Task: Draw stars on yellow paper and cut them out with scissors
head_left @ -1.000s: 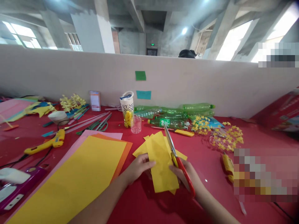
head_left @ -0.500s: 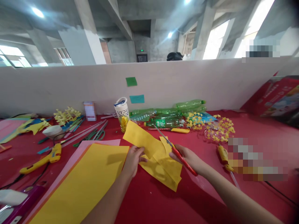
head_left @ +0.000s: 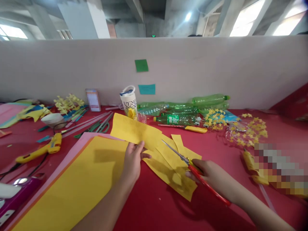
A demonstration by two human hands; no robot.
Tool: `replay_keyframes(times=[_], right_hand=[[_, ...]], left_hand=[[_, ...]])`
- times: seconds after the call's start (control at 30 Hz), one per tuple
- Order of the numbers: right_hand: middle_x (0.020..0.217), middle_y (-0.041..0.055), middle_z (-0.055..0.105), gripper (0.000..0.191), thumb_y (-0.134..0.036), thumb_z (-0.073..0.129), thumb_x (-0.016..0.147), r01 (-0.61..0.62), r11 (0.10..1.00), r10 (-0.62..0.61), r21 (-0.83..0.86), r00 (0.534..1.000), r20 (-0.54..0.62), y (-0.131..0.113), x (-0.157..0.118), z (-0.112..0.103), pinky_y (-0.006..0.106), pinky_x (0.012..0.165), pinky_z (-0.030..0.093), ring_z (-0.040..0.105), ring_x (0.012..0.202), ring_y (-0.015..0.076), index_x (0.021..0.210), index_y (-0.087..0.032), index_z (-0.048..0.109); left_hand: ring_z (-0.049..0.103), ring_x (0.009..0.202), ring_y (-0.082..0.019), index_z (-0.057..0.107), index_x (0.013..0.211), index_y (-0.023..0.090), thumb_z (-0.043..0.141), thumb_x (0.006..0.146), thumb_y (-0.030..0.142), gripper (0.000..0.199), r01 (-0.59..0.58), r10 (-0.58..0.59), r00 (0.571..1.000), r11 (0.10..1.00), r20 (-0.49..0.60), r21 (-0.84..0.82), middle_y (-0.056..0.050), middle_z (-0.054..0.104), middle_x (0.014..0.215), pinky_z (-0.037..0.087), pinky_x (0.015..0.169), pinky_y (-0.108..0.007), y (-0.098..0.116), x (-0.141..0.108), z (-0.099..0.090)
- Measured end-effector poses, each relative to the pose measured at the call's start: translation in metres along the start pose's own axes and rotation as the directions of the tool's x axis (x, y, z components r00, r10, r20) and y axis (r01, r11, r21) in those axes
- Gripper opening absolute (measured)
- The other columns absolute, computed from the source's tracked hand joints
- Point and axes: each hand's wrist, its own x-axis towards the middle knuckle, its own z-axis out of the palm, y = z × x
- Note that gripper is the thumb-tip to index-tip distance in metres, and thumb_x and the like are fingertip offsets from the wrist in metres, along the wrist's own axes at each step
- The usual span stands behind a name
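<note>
Pinched in my left hand [head_left: 133,158] is a strip of yellow paper [head_left: 134,130], raised above the table and tilted. My right hand [head_left: 209,175] grips red-handled scissors [head_left: 204,183], their blades pointing up and left toward the strip's right end. The blades look nearly closed; I cannot tell whether they touch the strip. Under both hands lie cut pieces of yellow paper [head_left: 176,171], overlapping on the red table. To the left, a stack of yellow sheets [head_left: 79,179] rests on orange and pink ones, partly covered by my left forearm.
A yellow glue gun [head_left: 54,144] lies at left near a purple power strip [head_left: 21,192]. Green bottles [head_left: 178,119], a white cup [head_left: 128,100] and a yellow utility knife [head_left: 196,129] line the back. Yellow star decorations [head_left: 250,130] and another glue gun [head_left: 255,168] are at right.
My left hand has moved the strip slightly left, turning it flatter. My right hand and scissors have shifted right and down in view. The camera has tilted downward.
</note>
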Motion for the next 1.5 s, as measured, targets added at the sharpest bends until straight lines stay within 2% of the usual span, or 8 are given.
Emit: replay_keyframes(times=[0.03, 0.33, 0.47, 0.63, 0.83, 1.1, 1.3, 1.5], right_hand=[[0.058, -0.0016, 0.048, 0.036, -0.05, 0.049, 0.082, 0.0, 1.0, 0.0, 0.007, 1.0, 0.012, 0.0, 0.0, 0.001, 0.022, 0.047, 0.023, 0.041, 0.051, 0.0122, 0.064, -0.02, 0.039], [0.061, -0.0042, 0.041, 0.033, -0.044, 0.051, 0.084, 0.04, 0.978, -0.062, 0.205, 0.993, 0.101, -0.002, 0.0, 0.007, 0.022, 0.051, 0.026, 0.038, 0.057, 0.0106, 0.066, -0.019, 0.04], [0.061, -0.0052, 0.036, 0.033, -0.043, 0.051, 0.084, 0.019, 0.949, -0.066, 0.313, 0.988, 0.14, -0.003, -0.001, 0.006, 0.021, 0.048, 0.024, 0.035, 0.055, 0.0091, 0.066, -0.019, 0.037], [0.055, -0.0057, 0.039, 0.033, -0.042, 0.051, 0.086, -0.002, 0.918, -0.064, 0.397, 0.986, 0.154, -0.005, -0.001, 0.003, 0.02, 0.044, 0.025, 0.037, 0.049, 0.0075, 0.065, -0.018, 0.039], [0.044, -0.0076, 0.037, 0.034, -0.046, 0.05, 0.085, -0.125, 0.861, -0.013, 0.494, 0.964, 0.265, -0.012, -0.002, -0.003, 0.018, 0.038, 0.026, 0.036, 0.038, 0.0066, 0.069, -0.017, 0.045], [0.042, -0.0087, 0.035, 0.036, -0.049, 0.053, 0.082, -0.16, 0.849, 0.012, 0.503, 0.959, 0.285, -0.01, 0.001, -0.001, 0.018, 0.036, 0.026, 0.035, 0.035, 0.006, 0.068, -0.017, 0.045], [0.05, -0.0055, 0.045, 0.035, -0.049, 0.051, 0.084, -0.029, 0.92, -0.064, 0.392, 0.973, 0.223, -0.002, 0.0, 0.002, 0.018, 0.04, 0.027, 0.041, 0.043, 0.0071, 0.07, -0.017, 0.046], [0.057, -0.0029, 0.05, 0.039, -0.052, 0.051, 0.083, 0.017, 0.942, -0.092, 0.334, 0.974, 0.208, -0.004, -0.003, -0.003, 0.019, 0.044, 0.029, 0.044, 0.049, 0.0085, 0.067, -0.018, 0.042]], left_hand=[[0.055, 0.056, -0.01, 0.049, 0.074, 0.016, 0.073, 0.066, 0.033, 0.03, -0.009, 0.009, 1.0, 1.0, -0.008, -0.009, 0.004, 0.053, 0.065, 0.05, 0.043, -0.02, 0.001, 0.0, 0.0], [0.056, 0.058, -0.009, 0.055, 0.082, 0.014, 0.068, 0.073, 0.033, 0.024, 0.055, -0.059, 0.981, 0.998, 0.186, 0.023, 0.0, 0.058, 0.072, 0.051, 0.045, -0.02, -0.005, -0.008, 0.002], [0.054, 0.051, -0.007, 0.053, 0.076, 0.015, 0.068, 0.075, 0.032, 0.023, 0.071, -0.073, 0.98, 0.997, 0.183, 0.019, 0.003, 0.056, 0.067, 0.05, 0.044, -0.02, -0.007, -0.008, 0.0], [0.057, 0.052, -0.008, 0.053, 0.077, 0.015, 0.067, 0.076, 0.031, 0.022, 0.067, -0.069, 0.979, 0.998, 0.194, 0.02, 0.003, 0.057, 0.068, 0.05, 0.044, -0.019, -0.007, -0.008, 0.0], [0.055, 0.045, -0.006, 0.053, 0.072, 0.014, 0.069, 0.074, 0.03, 0.023, 0.082, -0.086, 0.981, 0.996, 0.172, 0.029, 0.005, 0.054, 0.061, 0.049, 0.043, -0.018, -0.005, -0.006, -0.001], [0.054, 0.042, -0.007, 0.051, 0.068, 0.014, 0.07, 0.072, 0.03, 0.025, 0.137, -0.133, 0.978, 0.991, 0.161, -0.012, 0.007, 0.051, 0.056, 0.048, 0.042, -0.018, -0.004, -0.005, -0.001], [0.052, 0.043, -0.006, 0.053, 0.062, 0.014, 0.071, 0.071, 0.03, 0.025, 0.114, -0.114, 0.977, 0.993, 0.178, 0.01, 0.006, 0.049, 0.055, 0.048, 0.041, -0.018, -0.004, -0.007, 0.002], [0.053, 0.044, -0.007, 0.053, 0.062, 0.014, 0.072, 0.069, 0.031, 0.026, 0.102, -0.108, 0.975, 0.994, 0.195, 0.041, 0.004, 0.055, 0.062, 0.047, 0.04, -0.02, -0.006, -0.008, 0.002]])
